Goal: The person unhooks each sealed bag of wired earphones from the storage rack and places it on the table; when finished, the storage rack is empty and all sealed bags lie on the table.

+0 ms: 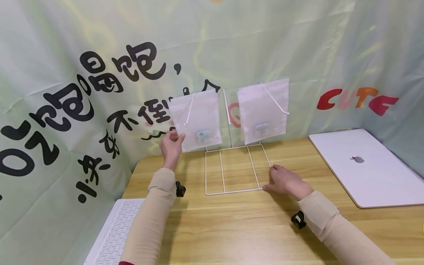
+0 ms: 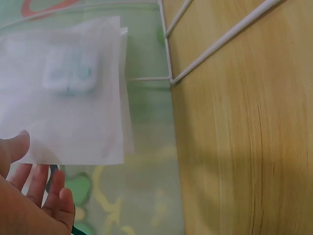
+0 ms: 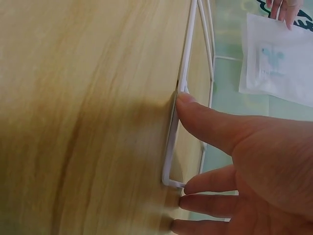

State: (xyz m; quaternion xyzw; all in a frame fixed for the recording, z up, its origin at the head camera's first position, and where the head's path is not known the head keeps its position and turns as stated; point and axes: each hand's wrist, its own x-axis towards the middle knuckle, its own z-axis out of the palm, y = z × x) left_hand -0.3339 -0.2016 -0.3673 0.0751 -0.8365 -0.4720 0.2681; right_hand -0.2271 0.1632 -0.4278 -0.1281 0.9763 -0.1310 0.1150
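- Left hand (image 1: 170, 147): it pinches the outer edge of the left bag (image 1: 199, 118), thumb in front and fingers behind.
- Right hand (image 1: 286, 181): its fingers are spread and mostly straight, not clenched; the thumb presses on the front bar of the white wire rack (image 1: 232, 191), and the fingers touch it near the front right corner.
- The left bag, whitish and translucent, hangs on a prong of the rack, slightly tilted; a small pale blue and white item (image 1: 203, 135) shows hazily through it.
- The right bag (image 1: 264, 110), of the same kind, hangs from another prong with a similar item inside; a further prong points forward between the two bags.
- The rack's base lies flat on the wooden table (image 1: 232, 228), its upright part at the back.
- Beige sleeves cover both forearms, a black device at each wrist.
- A white keyboard (image 1: 116, 232) lies beside the left forearm; a closed laptop (image 1: 381, 169) lies at the right.
- Behind hangs pale green cloth (image 1: 265, 48) with black characters and "CUTE" in coloured letters.
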